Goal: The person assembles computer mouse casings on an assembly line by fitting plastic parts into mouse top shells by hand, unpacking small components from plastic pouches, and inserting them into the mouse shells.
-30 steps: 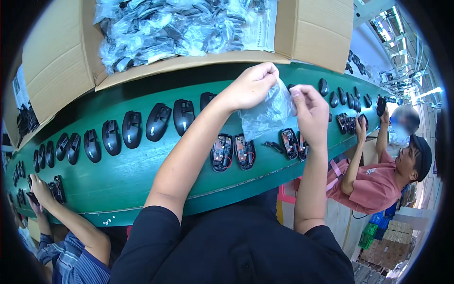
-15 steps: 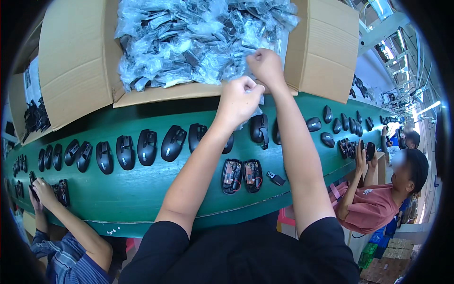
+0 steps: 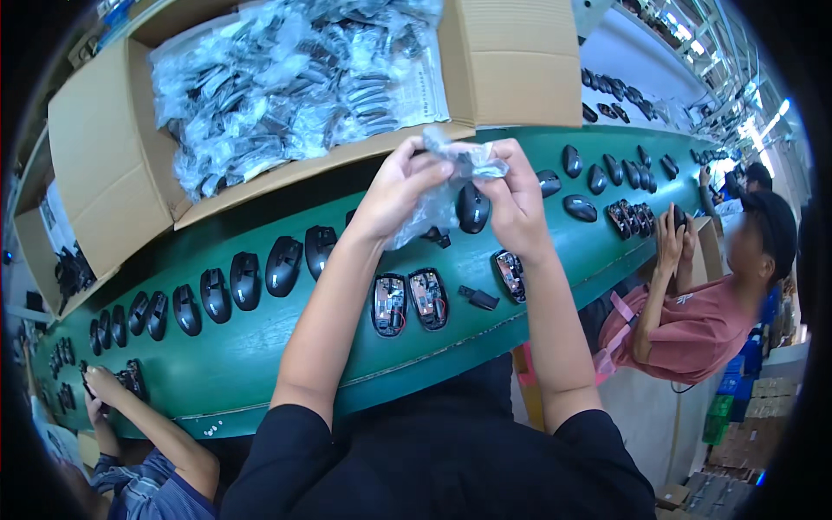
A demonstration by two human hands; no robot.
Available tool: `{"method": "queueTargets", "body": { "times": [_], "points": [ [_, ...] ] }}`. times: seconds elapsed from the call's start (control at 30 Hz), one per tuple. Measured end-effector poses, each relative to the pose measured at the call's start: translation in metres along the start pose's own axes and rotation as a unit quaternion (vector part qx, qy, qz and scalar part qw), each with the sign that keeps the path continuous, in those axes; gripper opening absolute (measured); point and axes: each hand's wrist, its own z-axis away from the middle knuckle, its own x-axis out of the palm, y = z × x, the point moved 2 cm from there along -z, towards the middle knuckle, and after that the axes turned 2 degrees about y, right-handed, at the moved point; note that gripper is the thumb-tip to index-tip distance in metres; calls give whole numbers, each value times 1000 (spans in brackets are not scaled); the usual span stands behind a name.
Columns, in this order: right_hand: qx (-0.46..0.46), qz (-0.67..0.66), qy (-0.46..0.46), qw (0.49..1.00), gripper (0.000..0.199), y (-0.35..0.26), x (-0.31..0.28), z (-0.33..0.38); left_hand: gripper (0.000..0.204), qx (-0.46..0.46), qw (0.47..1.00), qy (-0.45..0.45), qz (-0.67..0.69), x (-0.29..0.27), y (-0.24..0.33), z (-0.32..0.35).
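My left hand (image 3: 400, 192) and my right hand (image 3: 516, 201) both grip a crumpled clear plastic bag (image 3: 451, 173), held above the green conveyor belt (image 3: 260, 347). A black mouse shell (image 3: 472, 208) shows just below the bag, between the hands; whether it is inside the bag or on the belt I cannot tell. Right under my arms, two opened mouse bases with circuit boards (image 3: 407, 302) lie on the belt. A third open base (image 3: 510, 274) and a small black part (image 3: 478, 297) lie near my right forearm.
A large cardboard box (image 3: 104, 165) full of bagged parts stands behind the belt. Rows of black mouse shells (image 3: 234, 282) run along the belt on both sides. A person in a red shirt (image 3: 693, 321) works at the right; another person's hand (image 3: 104, 381) reaches in at the lower left.
My hands pulled back from the box to over the belt, bringing a plastic bag with them. The view has tilted down a little.
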Motion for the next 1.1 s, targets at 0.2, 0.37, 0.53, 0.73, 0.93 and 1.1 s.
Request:
{"method": "queueTargets", "body": {
  "times": [0.2,0.37,0.53,0.73,0.93,1.1],
  "points": [
    [66,-164,-9,984,14,-4,-6,41,5,40,989,98,-101,19,-19,44],
    [154,-148,-5,977,30,15,3,57,9,-24,978,169,-121,8,-19,82],
    [210,-107,-125,964,16,10,60,66,17,50,942,247,-221,-17,-14,148],
    [86,0,-183,979,13,-16,150,65,27,-42,903,428,15,-62,-29,273],
    [-125,139,-287,939,17,-28,221,49,12,30,847,515,-128,-86,-23,347],
    [-86,100,-333,934,22,-27,239,35,29,137,831,496,-211,-91,-5,365]
  ]
}}
